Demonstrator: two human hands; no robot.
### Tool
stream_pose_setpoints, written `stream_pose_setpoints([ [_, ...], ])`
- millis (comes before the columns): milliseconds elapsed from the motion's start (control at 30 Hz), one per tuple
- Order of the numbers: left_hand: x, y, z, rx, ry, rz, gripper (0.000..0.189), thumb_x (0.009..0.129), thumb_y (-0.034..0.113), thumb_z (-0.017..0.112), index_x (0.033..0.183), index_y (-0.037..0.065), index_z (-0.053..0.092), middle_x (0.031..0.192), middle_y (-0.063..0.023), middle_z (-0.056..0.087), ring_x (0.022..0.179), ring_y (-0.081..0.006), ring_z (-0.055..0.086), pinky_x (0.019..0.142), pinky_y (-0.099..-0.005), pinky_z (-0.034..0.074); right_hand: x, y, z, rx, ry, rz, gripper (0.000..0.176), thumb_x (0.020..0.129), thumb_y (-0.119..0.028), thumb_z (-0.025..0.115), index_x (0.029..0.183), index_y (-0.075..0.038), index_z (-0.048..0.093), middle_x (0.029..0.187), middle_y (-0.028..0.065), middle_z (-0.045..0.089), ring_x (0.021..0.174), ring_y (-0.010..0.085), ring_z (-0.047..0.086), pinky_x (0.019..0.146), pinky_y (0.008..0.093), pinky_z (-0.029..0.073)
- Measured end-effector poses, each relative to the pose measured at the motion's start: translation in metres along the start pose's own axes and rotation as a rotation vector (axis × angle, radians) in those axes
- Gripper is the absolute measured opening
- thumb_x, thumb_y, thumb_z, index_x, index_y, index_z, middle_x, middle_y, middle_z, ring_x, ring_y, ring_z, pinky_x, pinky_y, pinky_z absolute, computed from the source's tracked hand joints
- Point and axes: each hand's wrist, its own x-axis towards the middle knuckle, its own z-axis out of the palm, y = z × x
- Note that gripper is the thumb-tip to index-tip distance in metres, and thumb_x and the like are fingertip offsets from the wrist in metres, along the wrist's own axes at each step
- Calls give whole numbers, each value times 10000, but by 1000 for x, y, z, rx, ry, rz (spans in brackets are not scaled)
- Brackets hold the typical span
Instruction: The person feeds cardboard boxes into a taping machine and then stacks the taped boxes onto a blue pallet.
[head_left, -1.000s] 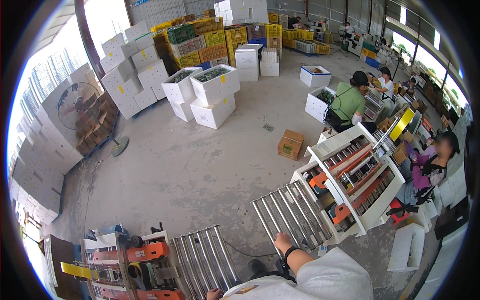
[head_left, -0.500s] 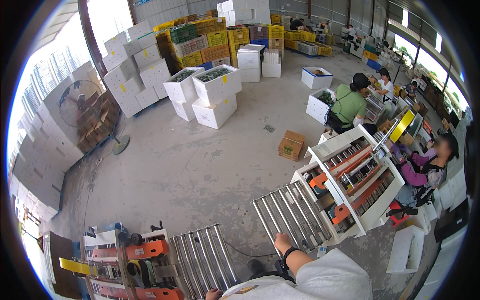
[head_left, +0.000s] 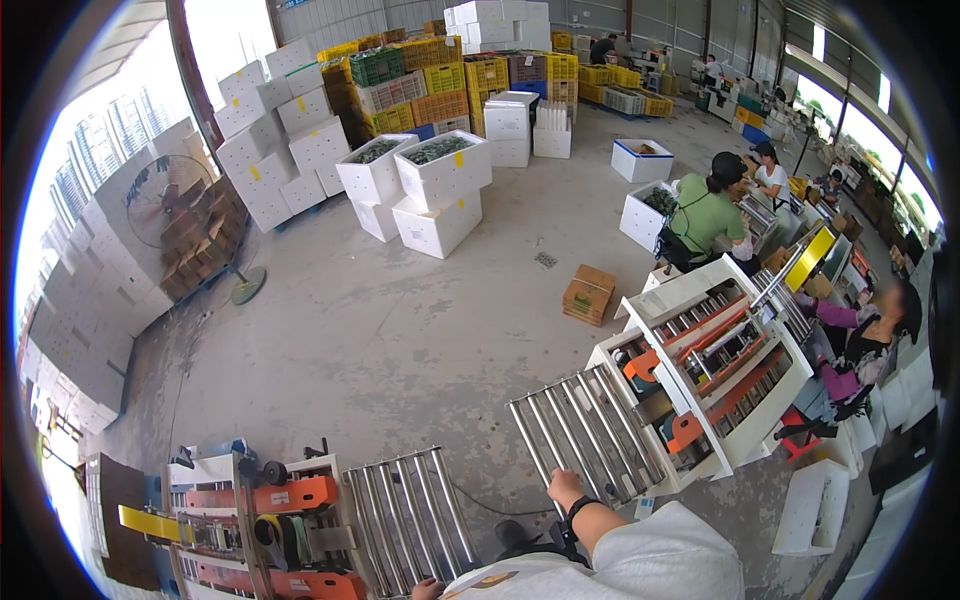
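My right hand (head_left: 565, 487), with a dark band on its wrist, rests on the near end of a steel roller conveyor (head_left: 585, 432) and its fingers curl over the end rail. That conveyor leads up to a white and orange case-sealing machine (head_left: 715, 360). Only the knuckles of my left hand (head_left: 428, 588) show at the bottom edge, beside a second roller conveyor (head_left: 405, 515). Whether it holds anything is hidden. My white sleeve (head_left: 660, 555) fills the bottom right.
A second orange sealing machine (head_left: 265, 520) stands at the lower left. Stacked white foam boxes (head_left: 430, 185), coloured crates (head_left: 420, 75) and a floor fan (head_left: 165, 205) ring the bare concrete floor. A cardboard bundle (head_left: 588, 293) lies on it. A person in green (head_left: 705, 215) and a seated person in purple (head_left: 855, 340) work at the right.
The view has drifted slightly down and to the right. My hands stay where they were. The seated person in purple has reached toward the machine.
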Motion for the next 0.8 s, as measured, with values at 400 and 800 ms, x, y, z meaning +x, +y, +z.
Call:
stream_pose_setpoints([
  [400,1,-3,-2,80,-67,28,378,766,275,627,1057,34,611,963,-76,642,871,-150,607,775,-253,464,7,13,12,33,-12,-52,351,679,-131,655,1022,-86,594,1055,165,566,995,302,547,856,361,448],
  [800,-1,-11,0,-23,-39,-24,360,784,262,617,1055,26,610,927,-62,645,840,-145,608,767,-257,466,1,3,6,-36,-71,-49,318,706,-122,603,1024,-103,594,1042,145,589,1013,289,547,863,360,445],
])
